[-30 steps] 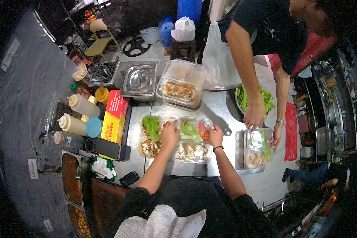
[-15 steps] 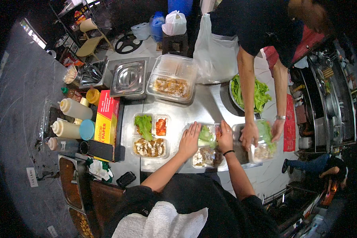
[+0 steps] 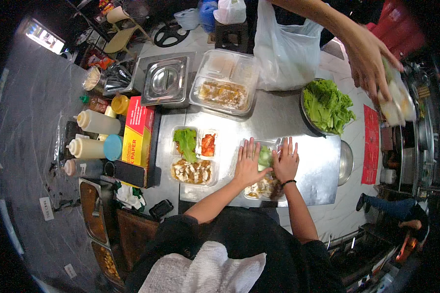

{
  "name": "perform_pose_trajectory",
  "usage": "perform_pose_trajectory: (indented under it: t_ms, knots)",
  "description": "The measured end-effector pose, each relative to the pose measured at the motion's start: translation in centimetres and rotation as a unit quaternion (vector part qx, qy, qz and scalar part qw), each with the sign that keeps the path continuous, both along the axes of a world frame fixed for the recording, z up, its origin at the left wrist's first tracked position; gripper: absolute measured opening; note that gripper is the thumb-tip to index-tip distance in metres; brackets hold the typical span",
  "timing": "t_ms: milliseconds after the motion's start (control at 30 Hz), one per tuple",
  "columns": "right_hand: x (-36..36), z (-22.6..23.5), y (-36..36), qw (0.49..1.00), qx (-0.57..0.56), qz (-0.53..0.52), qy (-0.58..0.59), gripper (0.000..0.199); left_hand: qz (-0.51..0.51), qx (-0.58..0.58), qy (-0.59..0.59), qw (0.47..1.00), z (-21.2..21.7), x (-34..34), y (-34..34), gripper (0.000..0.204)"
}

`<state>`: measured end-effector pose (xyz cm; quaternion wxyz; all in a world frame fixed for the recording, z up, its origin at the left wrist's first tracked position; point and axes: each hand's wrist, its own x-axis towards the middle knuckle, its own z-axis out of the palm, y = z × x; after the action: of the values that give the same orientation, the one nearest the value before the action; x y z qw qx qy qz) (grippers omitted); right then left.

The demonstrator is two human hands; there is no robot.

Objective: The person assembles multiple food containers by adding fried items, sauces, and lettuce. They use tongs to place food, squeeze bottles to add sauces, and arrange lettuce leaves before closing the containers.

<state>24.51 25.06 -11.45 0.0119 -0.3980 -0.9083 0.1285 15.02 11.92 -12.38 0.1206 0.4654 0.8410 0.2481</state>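
On the steel bench (image 3: pixel 298 122), the clear meal box (image 3: pixel 264 176) sits at six o'clock, just right of an open box (image 3: pixel 193 156). It looks light, thin and bendy; press its rim. Left hand (image 3: pixel 247 163) and right hand (image 3: pixel 286 163) lie flat, fingers spread, on its lid.

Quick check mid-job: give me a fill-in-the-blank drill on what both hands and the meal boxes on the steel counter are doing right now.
1. Both hands, the left hand and the right hand, lie flat on the clear ____ of a meal box.
2. The open meal box lies to the ____ of the covered one.
3. The metal bowl holds green ____.

Missing words: lid; left; lettuce
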Motion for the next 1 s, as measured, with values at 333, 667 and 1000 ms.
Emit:
perform_pose_trajectory:
  t_ms: [333, 667, 1000]
  knots:
    - [8.8, 0.0, -4.3, 0.996, 0.049, 0.049, 0.053, 0.092, -0.075, -0.001, -0.008, 0.997, 1.8, 3.2, -4.2, 0.106]
    - [7.7, -0.9, -0.6, 0.998, 0.038, 0.041, -0.010, 0.094, -0.082, 0.006, -0.039, 0.996, 1.6, 2.1, -1.3, 0.104]
    - [2.4, -0.3, 0.3, 0.995, 0.052, 0.080, 0.036, 0.068, 0.454, -0.004, -0.022, 0.890, 3.7, -15.4, -17.2, 0.055]
